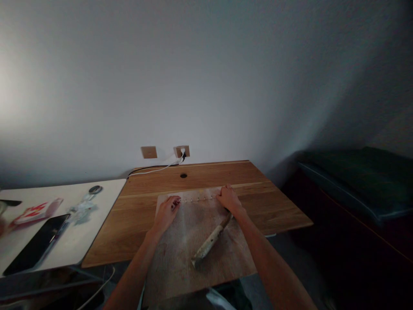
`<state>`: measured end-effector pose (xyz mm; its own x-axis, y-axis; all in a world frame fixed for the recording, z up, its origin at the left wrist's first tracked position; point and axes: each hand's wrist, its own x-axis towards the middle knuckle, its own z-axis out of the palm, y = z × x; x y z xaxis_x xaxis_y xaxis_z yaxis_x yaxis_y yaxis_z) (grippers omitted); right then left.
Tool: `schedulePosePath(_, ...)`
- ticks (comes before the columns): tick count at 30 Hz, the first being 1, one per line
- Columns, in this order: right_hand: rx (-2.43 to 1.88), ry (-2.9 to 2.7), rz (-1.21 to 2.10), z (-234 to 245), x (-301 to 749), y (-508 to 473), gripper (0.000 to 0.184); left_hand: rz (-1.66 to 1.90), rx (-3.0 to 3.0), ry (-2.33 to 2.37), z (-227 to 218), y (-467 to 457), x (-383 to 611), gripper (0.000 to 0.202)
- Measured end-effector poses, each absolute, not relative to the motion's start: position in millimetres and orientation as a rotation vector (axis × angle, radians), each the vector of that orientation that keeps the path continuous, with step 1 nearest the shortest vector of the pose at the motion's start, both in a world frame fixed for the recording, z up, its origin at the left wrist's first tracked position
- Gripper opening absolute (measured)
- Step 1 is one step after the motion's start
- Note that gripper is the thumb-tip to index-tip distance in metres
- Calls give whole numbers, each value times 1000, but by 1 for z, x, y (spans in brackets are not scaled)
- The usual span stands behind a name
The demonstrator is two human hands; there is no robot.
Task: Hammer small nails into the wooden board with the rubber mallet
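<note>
A flat wooden board [190, 241] lies on the table, reaching past its front edge. Small shiny metal pieces, perhaps nails or hooks, stand in a row [198, 199] near the board's far edge. My left hand [167, 211] is at the left end of this row, fingers curled together; what they pinch is too small to make out. At the right end, my right hand [228, 198] has its fingers bent down against the board, hiding whatever is in them. A worn, whitish tool with a brown end [211, 242] lies slantwise on the board, partly under my right wrist.
The wooden table [125, 219] has a cable hole [183, 175]; cables [155, 171] run to a wall socket [182, 151]. On a white table [87, 241] at left are a black tablet-like slab [37, 243], a red-and-white packet [37, 211], clear plastic [83, 211] and a tape roll [95, 189].
</note>
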<state>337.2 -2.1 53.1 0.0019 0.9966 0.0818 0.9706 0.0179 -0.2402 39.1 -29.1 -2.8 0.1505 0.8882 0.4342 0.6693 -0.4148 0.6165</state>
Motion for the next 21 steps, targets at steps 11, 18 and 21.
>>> schedulePosePath(11, -1858, -2153, 292, 52, 338, -3, 16, 1122, 2232, 1507, -2, -30, 39, 24)
schedulePosePath(18, -1786, -2220, 264, 55, 339, -4, 23, 998, 2180, 1528, -4, -20, 39, 22)
schedulePosePath(21, -1781, -2240, 238, 56, 337, -6, 27, 989, 2090, 1563, -3, -13, 40, 17)
